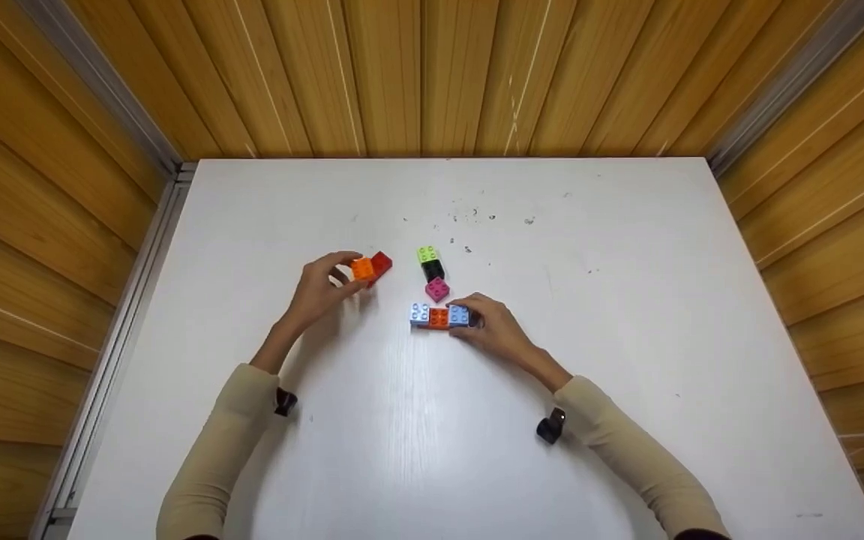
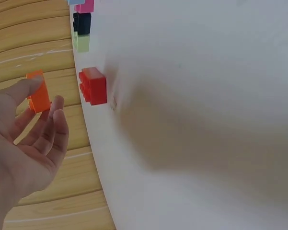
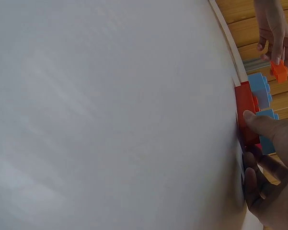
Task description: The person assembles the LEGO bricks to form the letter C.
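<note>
Wood-patterned panels [image 1: 379,75] border a white table [image 1: 627,300]. Left hand [image 1: 319,289]: thumb and fingers pinch an orange brick [image 1: 362,269], raised off the surface near a red brick [image 1: 381,263], which rests on the table. Right hand [image 1: 502,330]: thumb and fingers grasp the right end of a long red base [image 1: 439,318], on the table, topped by two blue bricks [image 1: 459,315], one at each end. Beyond the base, a pink brick [image 1: 437,289], a black brick [image 1: 433,271] and a green brick [image 1: 427,254] form a row.
</note>
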`<state>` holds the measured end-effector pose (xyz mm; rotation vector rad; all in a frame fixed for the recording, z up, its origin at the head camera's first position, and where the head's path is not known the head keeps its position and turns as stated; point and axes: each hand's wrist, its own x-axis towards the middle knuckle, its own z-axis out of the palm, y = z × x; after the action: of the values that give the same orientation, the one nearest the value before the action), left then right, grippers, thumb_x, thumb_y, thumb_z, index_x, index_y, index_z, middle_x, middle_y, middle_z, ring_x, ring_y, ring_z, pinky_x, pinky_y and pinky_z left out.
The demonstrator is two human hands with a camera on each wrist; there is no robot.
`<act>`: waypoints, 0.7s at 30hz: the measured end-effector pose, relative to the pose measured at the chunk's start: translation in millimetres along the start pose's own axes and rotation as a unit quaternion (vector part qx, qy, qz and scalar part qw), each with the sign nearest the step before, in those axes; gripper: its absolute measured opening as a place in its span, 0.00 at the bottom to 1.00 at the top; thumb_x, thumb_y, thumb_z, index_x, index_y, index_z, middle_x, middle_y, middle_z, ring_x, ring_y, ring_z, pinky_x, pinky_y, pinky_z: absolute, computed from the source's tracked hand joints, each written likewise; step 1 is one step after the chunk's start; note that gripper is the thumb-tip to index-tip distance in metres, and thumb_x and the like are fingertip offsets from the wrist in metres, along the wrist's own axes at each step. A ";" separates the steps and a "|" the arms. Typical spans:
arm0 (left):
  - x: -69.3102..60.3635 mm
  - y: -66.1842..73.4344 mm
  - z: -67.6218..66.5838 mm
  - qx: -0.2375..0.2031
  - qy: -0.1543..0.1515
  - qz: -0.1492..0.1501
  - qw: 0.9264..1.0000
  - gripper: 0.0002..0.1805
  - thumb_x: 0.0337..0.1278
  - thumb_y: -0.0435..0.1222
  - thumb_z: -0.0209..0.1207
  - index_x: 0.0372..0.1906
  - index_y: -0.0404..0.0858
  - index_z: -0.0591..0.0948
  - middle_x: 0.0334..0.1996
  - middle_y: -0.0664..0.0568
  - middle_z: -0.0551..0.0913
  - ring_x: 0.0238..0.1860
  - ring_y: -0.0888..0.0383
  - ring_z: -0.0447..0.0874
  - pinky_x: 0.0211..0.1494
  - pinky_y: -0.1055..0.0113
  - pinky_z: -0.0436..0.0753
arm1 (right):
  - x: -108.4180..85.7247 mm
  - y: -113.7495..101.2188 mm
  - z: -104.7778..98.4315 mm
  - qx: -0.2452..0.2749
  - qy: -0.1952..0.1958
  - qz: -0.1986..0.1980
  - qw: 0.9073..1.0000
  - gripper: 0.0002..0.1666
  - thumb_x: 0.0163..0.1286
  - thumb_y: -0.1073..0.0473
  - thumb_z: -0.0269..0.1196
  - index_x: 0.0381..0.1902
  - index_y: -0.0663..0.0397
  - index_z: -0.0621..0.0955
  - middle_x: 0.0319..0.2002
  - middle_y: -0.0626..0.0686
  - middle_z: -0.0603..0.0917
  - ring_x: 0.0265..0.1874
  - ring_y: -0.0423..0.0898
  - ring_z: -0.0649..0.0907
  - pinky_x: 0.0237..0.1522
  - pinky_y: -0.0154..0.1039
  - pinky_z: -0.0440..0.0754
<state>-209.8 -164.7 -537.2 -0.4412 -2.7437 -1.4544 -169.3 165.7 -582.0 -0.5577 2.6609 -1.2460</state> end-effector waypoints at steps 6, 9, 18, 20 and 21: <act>-0.3 13.2 19.6 -0.017 -0.045 0.055 0.997 0.22 0.56 0.35 0.73 0.57 0.36 0.85 0.49 0.43 0.88 0.37 0.50 0.86 0.41 0.69 0.83 | 3.0 -3.6 -8.8 0.001 -0.029 0.004 1.000 0.29 0.62 0.62 0.74 0.61 0.55 0.82 0.51 0.57 0.85 0.49 0.50 0.82 0.53 0.42 0.78; -2.4 17.4 28.6 -0.025 -0.067 0.088 0.994 0.21 0.54 0.34 0.74 0.54 0.36 0.86 0.47 0.44 0.89 0.36 0.51 0.87 0.39 0.68 0.84 | 3.3 -6.7 -12.8 -0.007 -0.058 -0.004 0.998 0.31 0.64 0.59 0.73 0.65 0.55 0.79 0.54 0.58 0.83 0.49 0.50 0.81 0.52 0.41 0.77; -13.4 14.1 52.9 -0.052 -0.102 0.091 0.989 0.19 0.54 0.30 0.73 0.52 0.34 0.85 0.49 0.43 0.89 0.35 0.52 0.88 0.38 0.70 0.83 | -2.1 -7.5 -13.4 -0.001 -0.073 -0.014 0.997 0.28 0.67 0.60 0.70 0.64 0.59 0.78 0.55 0.60 0.83 0.48 0.49 0.80 0.50 0.39 0.76; -15.2 13.1 56.7 -0.059 -0.114 0.086 0.988 0.19 0.54 0.30 0.72 0.53 0.34 0.84 0.50 0.43 0.89 0.35 0.52 0.88 0.38 0.70 0.83 | -3.7 -6.1 -12.3 0.003 -0.073 -0.002 0.997 0.27 0.67 0.61 0.70 0.63 0.59 0.78 0.55 0.59 0.83 0.49 0.49 0.80 0.52 0.40 0.77; -15.9 12.8 58.3 -0.061 -0.119 0.084 0.987 0.19 0.54 0.29 0.72 0.53 0.34 0.84 0.50 0.42 0.89 0.36 0.52 0.88 0.38 0.70 0.83 | -4.6 -5.5 -12.2 0.005 -0.073 0.003 0.997 0.27 0.67 0.61 0.70 0.62 0.59 0.78 0.56 0.59 0.83 0.50 0.49 0.80 0.52 0.41 0.77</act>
<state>-184.0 -114.5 -562.2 -0.8820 -2.7125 -1.6286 -167.0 172.9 -570.0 -0.6146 2.5336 -1.1686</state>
